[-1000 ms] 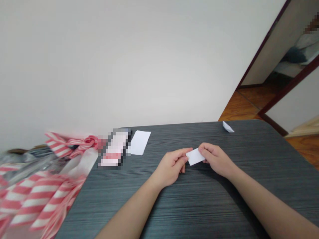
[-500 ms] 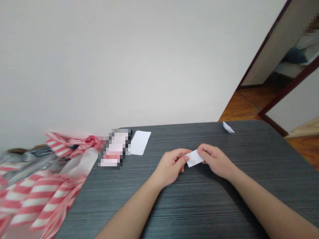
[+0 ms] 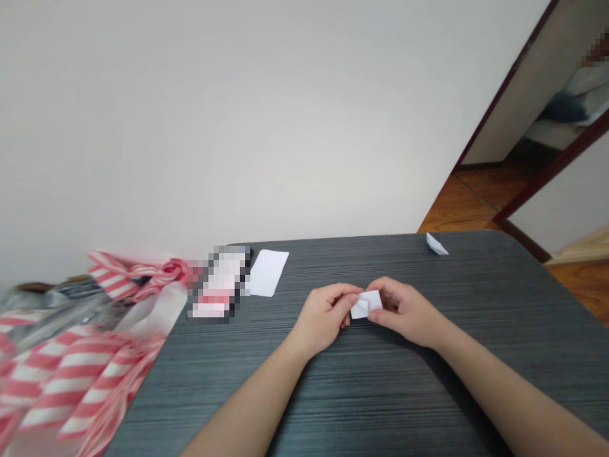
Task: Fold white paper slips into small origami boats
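A small folded piece of white paper (image 3: 366, 304) sits between my two hands just above the dark grey striped table (image 3: 380, 393). My left hand (image 3: 326, 317) pinches its left end with thumb and fingers closed. My right hand (image 3: 409, 310) grips its right end, fingers curled over it. The two hands almost touch, and the paper shows only in the gap between them.
A flat white sheet (image 3: 268, 272) lies at the table's back left beside a blurred pink and white object (image 3: 219, 285). A small folded white paper (image 3: 435, 244) rests at the back edge. Red-and-white striped plastic bags (image 3: 71, 362) crowd the left. An open doorway (image 3: 547, 127) is at the right.
My hands have drawn closer together, and the paper between them now shows as a smaller, more folded shape than a second ago. Nothing else on the table has moved.
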{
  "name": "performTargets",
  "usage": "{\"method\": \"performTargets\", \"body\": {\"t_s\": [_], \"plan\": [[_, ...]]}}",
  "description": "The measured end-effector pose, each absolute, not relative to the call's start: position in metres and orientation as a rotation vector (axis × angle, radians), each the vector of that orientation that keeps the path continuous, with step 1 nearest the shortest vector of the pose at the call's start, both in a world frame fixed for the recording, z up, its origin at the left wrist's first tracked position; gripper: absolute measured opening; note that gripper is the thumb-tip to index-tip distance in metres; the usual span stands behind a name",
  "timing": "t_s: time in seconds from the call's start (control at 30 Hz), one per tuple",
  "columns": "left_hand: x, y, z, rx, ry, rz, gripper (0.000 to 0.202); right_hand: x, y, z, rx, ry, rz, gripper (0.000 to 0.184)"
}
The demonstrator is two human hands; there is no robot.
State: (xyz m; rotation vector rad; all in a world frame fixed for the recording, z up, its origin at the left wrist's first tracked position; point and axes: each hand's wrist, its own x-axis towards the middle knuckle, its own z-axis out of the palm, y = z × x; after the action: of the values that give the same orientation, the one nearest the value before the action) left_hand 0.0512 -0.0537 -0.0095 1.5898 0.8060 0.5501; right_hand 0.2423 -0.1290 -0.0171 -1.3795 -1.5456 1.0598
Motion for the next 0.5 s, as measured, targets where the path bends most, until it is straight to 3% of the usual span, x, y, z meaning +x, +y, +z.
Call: {"method": "performTargets", "body": {"t_s": [0.1, 0.3, 0.5], "plan": [[0.0518, -0.0537, -0.0083, 1.614, 0.793, 0.528, 0.027, 0.2413, -0.13, -0.019, -1.44, -1.571, 1.026, 0.027], [0.0522, -0.054, -0.0081, 1.619, 0.79, 0.535, 0.027, 0.2409, -0.1305, -0.0116, -1.471, -1.638, 0.943, 0.009], [0.0516, -0.054, -0.0119, 1.587, 0.789, 0.537, 0.031, 0.2407, -0.1303, -0.0109, -1.465, -1.623, 0.933, 0.008]]}}
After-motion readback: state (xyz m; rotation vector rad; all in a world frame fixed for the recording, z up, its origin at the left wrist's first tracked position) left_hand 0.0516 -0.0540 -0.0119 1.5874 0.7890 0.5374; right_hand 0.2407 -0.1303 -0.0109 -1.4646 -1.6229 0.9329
